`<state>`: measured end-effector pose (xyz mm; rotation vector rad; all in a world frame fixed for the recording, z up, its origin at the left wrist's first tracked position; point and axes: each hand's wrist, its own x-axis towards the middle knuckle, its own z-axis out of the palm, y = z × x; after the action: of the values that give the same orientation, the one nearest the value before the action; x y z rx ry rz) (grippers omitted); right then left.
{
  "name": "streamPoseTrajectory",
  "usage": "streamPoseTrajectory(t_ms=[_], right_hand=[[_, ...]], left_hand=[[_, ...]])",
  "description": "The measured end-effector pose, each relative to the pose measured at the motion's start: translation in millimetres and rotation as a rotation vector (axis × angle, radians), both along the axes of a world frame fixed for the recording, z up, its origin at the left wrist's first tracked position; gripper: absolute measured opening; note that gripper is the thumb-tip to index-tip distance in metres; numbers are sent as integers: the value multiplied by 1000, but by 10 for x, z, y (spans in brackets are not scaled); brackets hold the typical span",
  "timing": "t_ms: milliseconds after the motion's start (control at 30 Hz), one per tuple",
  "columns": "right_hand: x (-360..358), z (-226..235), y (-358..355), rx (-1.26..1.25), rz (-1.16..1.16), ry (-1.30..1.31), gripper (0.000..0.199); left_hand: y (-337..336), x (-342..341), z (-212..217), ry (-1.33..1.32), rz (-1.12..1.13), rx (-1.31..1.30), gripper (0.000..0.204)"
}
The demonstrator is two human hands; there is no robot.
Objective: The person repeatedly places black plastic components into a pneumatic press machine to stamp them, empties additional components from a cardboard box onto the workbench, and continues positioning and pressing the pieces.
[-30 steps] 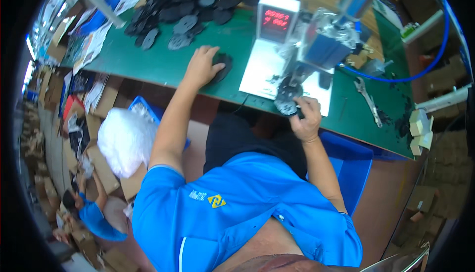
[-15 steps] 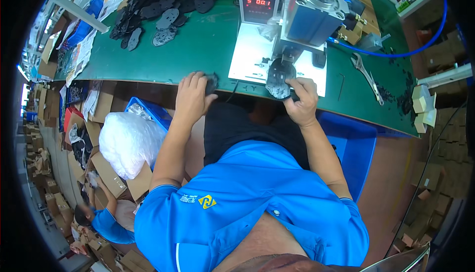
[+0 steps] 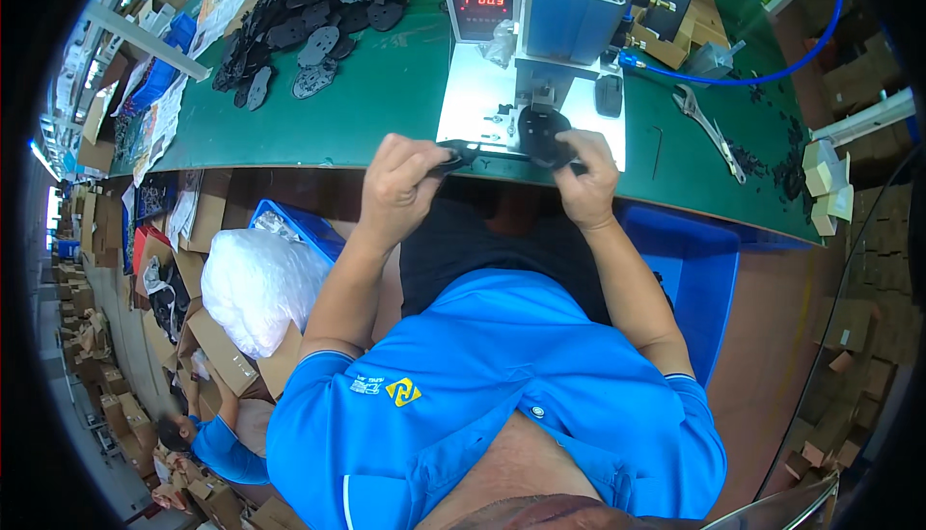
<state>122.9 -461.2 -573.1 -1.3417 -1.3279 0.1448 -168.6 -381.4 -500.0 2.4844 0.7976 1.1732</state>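
I see left fingers pinching a black piece near the green bench's front edge; right fingers gripping a black plate by its near edge, below the press. Bench surface stretches left toward a dark pile.

Short-sleeved blue shirt, yellow chest emblem.

- Left hand: pinches dark flat piece at near edge of worktop.
- Right hand: holds dark oval piece before press, same edge.
- Wrench: toward right edge.
- Dark heap: toward far left corner.
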Motion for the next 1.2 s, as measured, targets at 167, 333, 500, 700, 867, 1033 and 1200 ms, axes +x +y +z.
streamPoseTrajectory(t_ms=[167,333,500,700,867,1033,1200], right_hand=[[180,141,-382,-19,-67,200,36],[343,-10,-1292,-145,-210,140,35],[602,-771,-2494,-388,-565,304,30],[1000,-2017,-3913,-1040,-769,490,44],[836,-2593,-4151,-1222,-587,108,57],[591,-751,-1888,-775,-385,86,49],[188,188,-667,-337,-147,-242,49]], left_hand=[[94,522,-125,-66,-233,82,39],[172,872,-361,-18,-222,270,33],[171,915,-493,100,-155,260,30],[130,851,-426,174,-116,265,34],[190,1031,-421,172,-160,243,32],[85,825,-429,168,-85,231,32],[85,870,-472,160,-69,222,32]])
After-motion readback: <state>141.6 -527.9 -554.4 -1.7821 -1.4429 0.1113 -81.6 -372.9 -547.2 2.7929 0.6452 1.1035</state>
